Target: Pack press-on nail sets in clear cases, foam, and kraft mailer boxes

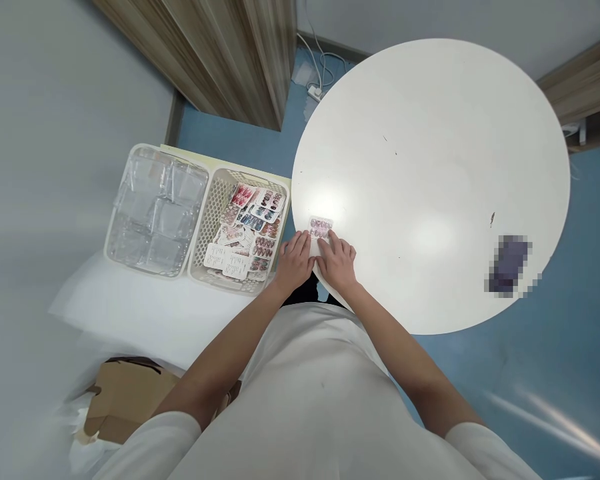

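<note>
A small white card of press-on nails (321,225), with rows of pinkish-purple nails, is at the near left edge of the round white table. My left hand (295,262) has its fingers closed at the card's left side. On the opposite side my right hand (338,261) grips the card's right edge, fingertips at its corner. The two thumbs come close together below the card, and its lower part is partly hidden by the hands. Whether the card rests flat or is slightly lifted, I cannot tell.
Left of the table stands a white basket (213,223) with many nail cards. Beside it, another basket (111,230) holds clear plastic boxes (176,219). A pixelated dark object (510,265) lies on the round table (430,133). A cardboard box (125,400) is at lower left.
</note>
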Available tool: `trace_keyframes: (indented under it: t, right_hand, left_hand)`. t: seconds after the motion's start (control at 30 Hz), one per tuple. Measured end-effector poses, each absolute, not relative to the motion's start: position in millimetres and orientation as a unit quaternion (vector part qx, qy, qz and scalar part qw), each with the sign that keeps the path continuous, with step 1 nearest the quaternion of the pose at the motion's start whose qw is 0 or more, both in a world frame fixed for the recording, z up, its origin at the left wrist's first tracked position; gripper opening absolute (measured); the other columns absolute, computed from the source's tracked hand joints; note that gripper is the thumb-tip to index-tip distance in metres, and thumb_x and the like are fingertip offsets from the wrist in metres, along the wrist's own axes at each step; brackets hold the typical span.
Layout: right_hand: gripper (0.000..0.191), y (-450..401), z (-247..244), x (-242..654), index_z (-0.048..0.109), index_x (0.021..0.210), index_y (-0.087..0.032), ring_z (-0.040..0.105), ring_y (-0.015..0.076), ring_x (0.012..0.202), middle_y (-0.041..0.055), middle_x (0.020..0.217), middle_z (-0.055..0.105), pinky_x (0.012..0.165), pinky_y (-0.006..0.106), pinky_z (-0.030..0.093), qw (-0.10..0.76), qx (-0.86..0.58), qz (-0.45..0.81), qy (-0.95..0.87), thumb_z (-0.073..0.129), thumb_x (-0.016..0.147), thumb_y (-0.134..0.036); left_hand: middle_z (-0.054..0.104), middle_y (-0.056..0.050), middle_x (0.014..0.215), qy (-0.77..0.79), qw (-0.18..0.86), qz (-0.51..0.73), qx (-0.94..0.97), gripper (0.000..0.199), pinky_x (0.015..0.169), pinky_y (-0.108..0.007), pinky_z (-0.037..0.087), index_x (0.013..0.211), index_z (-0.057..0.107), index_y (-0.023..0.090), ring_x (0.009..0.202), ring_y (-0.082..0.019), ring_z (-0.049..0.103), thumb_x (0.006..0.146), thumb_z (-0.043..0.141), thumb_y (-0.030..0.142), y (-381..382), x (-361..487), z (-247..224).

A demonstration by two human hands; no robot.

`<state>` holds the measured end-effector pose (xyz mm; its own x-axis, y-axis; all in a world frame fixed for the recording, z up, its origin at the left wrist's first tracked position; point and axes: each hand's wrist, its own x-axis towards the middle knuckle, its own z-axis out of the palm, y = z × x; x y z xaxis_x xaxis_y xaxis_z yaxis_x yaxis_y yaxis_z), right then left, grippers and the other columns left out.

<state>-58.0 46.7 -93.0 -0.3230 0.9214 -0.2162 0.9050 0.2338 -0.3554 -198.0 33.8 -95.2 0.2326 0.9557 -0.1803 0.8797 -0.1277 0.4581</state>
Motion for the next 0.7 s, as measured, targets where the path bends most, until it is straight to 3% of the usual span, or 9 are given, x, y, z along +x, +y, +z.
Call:
trace_keyframes:
  t: [0.5,0.7]
  right_hand:
    - [0.049,35,-98,-47,0.029,0.131,-0.015,0.025,0.0291,0.123,0.0158,0.14,0.018,0.096,0.05,0.022,0.042,-0.549,0.22,-0.805,0.037,0.084,-0.028]
    - [0.049,20,-74,-20,0.026,0.131,-0.015,0.034,0.0241,0.12,0.0153,0.134,0.028,0.091,0.042,0.038,0.1,-0.484,0.324,-0.807,0.035,0.084,-0.025]
  left_hand:
    - [0.025,-0.013,0.141,0.636,0.211,0.102,0.735,0.05,0.102,-0.043,0.021,0.135,0.02,0.01,0.131,-0.023,0.015,0.089,0.02,0.029,18,-187,-113]
    - [0.028,-0.014,0.139,0.641,0.19,0.109,0.735,0.049,0.1,-0.043,0.023,0.133,0.024,0.01,0.13,-0.025,0.018,0.089,0.024,0.031,11,-177,-102]
